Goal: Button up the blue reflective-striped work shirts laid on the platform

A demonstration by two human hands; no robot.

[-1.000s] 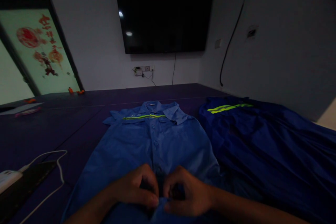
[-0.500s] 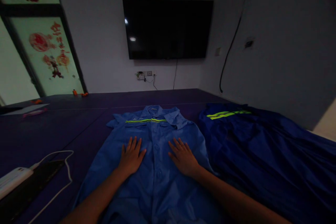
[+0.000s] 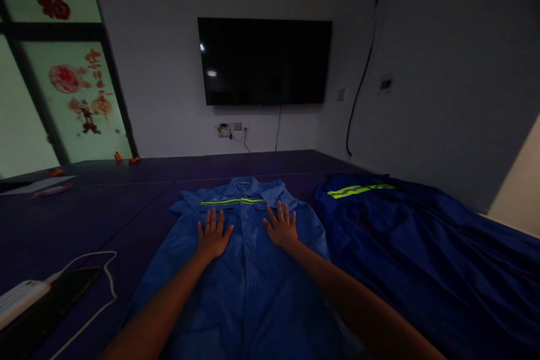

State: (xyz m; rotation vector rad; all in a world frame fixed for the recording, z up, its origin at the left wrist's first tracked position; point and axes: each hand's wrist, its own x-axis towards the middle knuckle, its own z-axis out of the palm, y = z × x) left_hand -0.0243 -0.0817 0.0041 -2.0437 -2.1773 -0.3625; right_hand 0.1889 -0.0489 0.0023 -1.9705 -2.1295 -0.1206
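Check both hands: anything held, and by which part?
Nothing is held: the left hand and right hand lie open on the front of the lighter blue shirt.

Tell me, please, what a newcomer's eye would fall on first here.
The blue button-up shirt at lower centre probably comes first, with the left hand and right hand spread on its front. Next come the wall-mounted television at upper centre and, at right, the darker blue garment with its yellow-green stripe.
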